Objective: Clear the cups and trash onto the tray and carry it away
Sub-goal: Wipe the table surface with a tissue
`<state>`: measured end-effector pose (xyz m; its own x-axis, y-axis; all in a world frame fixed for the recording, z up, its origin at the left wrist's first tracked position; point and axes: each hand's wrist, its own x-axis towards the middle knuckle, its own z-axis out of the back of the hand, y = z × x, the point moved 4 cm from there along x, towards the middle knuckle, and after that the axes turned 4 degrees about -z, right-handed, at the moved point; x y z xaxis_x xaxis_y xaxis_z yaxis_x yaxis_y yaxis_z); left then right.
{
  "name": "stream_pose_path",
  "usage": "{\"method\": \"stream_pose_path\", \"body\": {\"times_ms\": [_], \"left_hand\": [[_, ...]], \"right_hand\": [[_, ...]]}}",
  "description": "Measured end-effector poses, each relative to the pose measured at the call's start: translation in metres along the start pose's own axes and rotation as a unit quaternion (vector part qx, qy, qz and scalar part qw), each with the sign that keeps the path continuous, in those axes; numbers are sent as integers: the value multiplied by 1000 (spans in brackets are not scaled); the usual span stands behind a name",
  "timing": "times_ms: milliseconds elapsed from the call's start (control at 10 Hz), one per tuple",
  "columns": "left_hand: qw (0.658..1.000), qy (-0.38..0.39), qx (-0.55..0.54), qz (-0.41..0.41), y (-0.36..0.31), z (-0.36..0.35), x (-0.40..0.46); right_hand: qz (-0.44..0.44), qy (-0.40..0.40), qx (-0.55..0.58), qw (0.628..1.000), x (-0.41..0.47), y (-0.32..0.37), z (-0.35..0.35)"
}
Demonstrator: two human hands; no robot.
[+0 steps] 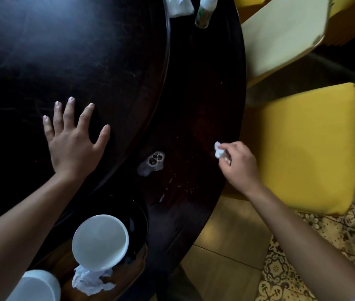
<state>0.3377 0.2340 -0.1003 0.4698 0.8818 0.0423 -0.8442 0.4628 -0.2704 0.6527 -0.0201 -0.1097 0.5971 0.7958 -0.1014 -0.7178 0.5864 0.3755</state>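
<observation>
Right hand: pinching tissue scrap, right of foamy spill.
Left hand: flat, empty.
Left: bottle, wrapper.

There is a single view, from a wide-angle camera worn on the person's head. It looks steeply down and forward over the near right edge of a dark round table, close enough that both forearms enter from the bottom corners. The wide lens bends the table's rim and takes in the yellow chairs and patterned floor at right.
</observation>
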Motion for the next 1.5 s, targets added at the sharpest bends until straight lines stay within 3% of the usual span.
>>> {"method": "stream_pose_path", "body": {"times_ms": [100, 200, 300, 500, 700, 900, 1000, 1100, 1200, 1400, 1500], "left_hand": [[1000, 0, 1, 1, 0, -1, 0], [1000, -1, 2, 1, 0, -1, 1], [1000, -1, 4, 2, 0, -2, 1], [1000, -3, 10, 5, -1, -5, 1], [1000, -2, 6, 7, -4, -3, 2], [1000, 4, 9, 9, -6, -2, 7], [1000, 8, 10, 9, -8, -3, 7], [1000, 13, 10, 9, -7, -3, 7], [1000, 19, 13, 9, -6, -3, 7], [1000, 21, 11, 5, -3, -2, 3], [1000, 23, 10, 3, -1, -1, 2]], "right_hand": [[27, -21, 60, 998, 21, 14, 9], [-11, -131, 85, 988, 97, 11, 21], [-85, -176, 95, 976, 171, 2, 23], [-96, -106, 26, 989, 210, 5, 8], [62, 15, 25, 998, 91, 41, -12], [99, 84, 62, 990, -44, 65, -38], [117, 114, 91, 982, -61, 75, -35], [94, 70, 130, 985, -27, 86, -21], [133, 46, 124, 982, 12, 115, -26], [224, 143, 19, 964, 33, 154, -62], [262, 161, -21, 951, 9, 138, -56]]}}
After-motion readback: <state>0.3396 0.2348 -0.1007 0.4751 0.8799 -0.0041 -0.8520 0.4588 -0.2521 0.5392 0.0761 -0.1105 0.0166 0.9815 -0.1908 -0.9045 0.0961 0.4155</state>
